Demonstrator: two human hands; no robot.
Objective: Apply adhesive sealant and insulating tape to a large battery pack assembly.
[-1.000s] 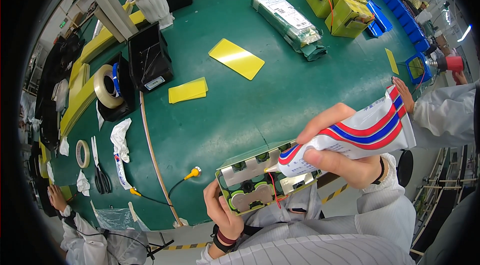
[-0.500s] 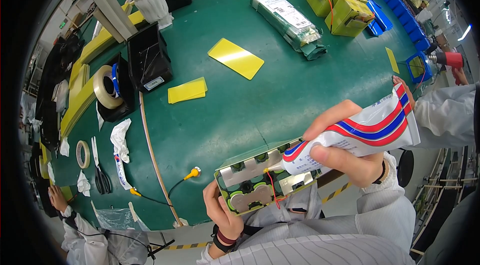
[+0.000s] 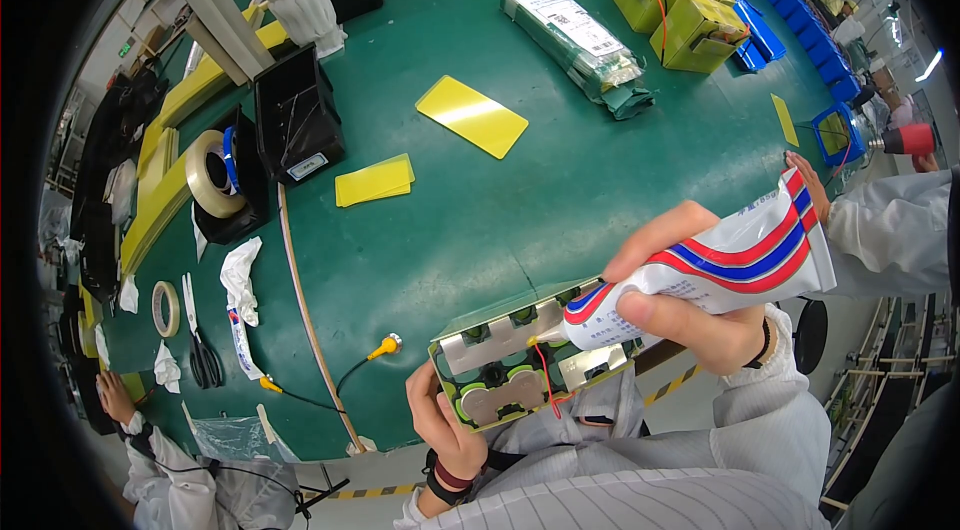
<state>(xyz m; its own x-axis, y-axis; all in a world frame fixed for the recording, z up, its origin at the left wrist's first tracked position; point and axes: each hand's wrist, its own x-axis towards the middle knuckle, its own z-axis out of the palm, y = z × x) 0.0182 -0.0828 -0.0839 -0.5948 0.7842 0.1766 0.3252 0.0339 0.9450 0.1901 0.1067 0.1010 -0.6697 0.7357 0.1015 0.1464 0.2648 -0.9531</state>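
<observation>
My right hand (image 3: pixel 690 300) is closed round a white glue tube (image 3: pixel 740 255) with red and blue wavy stripes. The tube's nozzle points down left and its tip meets the top of a battery pack (image 3: pixel 505 395). This pack has metal connecting plates over green-ringed cells, and a thin red wire (image 3: pixel 547 380) runs across it. My left hand (image 3: pixel 445 427) grips the pack's left end, with the thumb on the near side. The pack rests tilted at the table's front edge. A wristband circles my left wrist.
Yellow sheets (image 3: pixel 472 117) lie mid-table, beyond the pack. A wrapped package (image 3: pixel 578 40) and yellow battery packs (image 3: pixel 655 0) stand farther back. At left are scissors (image 3: pixel 203 348), tape rolls (image 3: pixel 167 309), a second tube (image 3: pixel 241 342) and a black bin (image 3: pixel 297 115). Co-workers' hands show at both sides.
My right hand and the glue tube have shifted very slightly left; the nozzle tip stays on the pack. At far right, a co-worker's red tool has moved a little.
</observation>
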